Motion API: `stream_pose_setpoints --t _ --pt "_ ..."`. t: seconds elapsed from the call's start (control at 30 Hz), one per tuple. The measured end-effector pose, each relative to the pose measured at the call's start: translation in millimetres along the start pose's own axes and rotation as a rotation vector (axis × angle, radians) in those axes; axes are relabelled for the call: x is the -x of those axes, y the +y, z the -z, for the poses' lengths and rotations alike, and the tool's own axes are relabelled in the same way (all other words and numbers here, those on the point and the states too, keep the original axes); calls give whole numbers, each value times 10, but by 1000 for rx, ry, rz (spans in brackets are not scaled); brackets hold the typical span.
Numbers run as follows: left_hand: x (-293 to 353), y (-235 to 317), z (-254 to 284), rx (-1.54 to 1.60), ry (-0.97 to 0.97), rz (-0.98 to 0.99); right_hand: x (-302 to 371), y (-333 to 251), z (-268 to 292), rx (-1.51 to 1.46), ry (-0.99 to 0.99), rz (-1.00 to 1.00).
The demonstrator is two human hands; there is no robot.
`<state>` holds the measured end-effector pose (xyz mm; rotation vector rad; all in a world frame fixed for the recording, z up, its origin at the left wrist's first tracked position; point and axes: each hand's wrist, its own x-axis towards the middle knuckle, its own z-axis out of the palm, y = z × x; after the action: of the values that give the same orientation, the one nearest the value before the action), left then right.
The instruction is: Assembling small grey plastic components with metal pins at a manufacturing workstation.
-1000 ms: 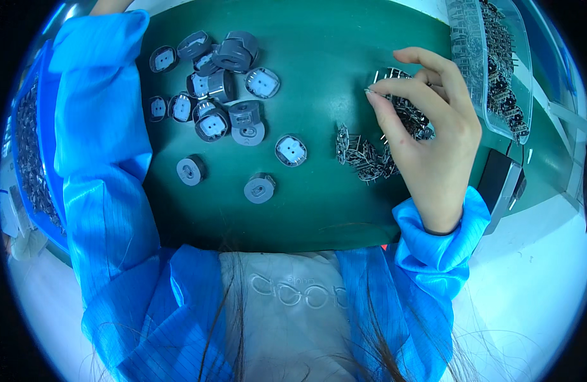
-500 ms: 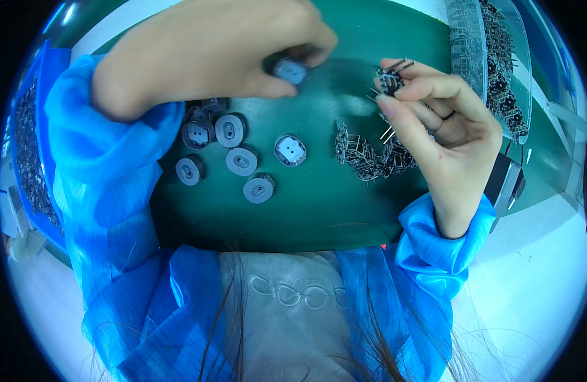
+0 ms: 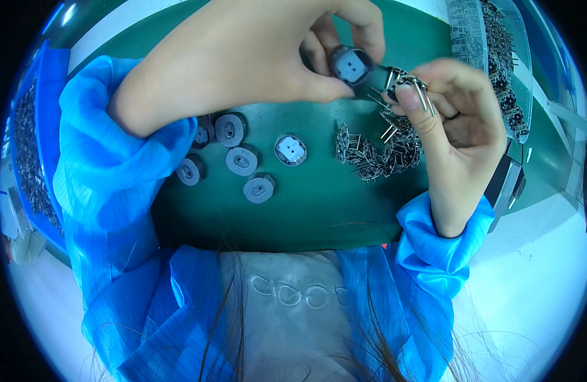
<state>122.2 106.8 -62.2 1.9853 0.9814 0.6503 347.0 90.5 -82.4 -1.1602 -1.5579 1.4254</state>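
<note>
Pinched in my left hand (image 3: pixel 287 57) is a round grey housing (image 3: pixel 351 65), its pale inner face with small holes turned up. Close to its right, my right hand (image 3: pixel 456 108) grips a small black component with metal pins (image 3: pixel 410 88) between thumb and fingers. The two parts are near each other but apart. Below my right hand lies a pile of similar pinned components (image 3: pixel 373 159). Under and beside my left wrist sit several grey round housings (image 3: pixel 242 161). One housing with its pale inside up (image 3: pixel 290 150) stands apart from them.
On the left is a blue bin (image 3: pixel 43 146) full of small dark parts. A clear plastic tray (image 3: pixel 466 38) of pinned components stands at the far right. A dark box-like device (image 3: pixel 502 184) sits beside my right wrist. Everything is around a green tabletop (image 3: pixel 293 216).
My left hand has moved right with the grey housing, toward my right hand. The pinned component in my right hand has been turned, its pins now pointing down to the right.
</note>
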Motion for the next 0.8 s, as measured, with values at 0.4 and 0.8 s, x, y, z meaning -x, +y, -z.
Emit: stream_pose_setpoints --t 0.4,0.8 --pt "20 22 -113 172 54 122 15 67 -25 378 97 413" --pt "43 -250 -223 361 160 -107 39 77 -81 516 212 499"
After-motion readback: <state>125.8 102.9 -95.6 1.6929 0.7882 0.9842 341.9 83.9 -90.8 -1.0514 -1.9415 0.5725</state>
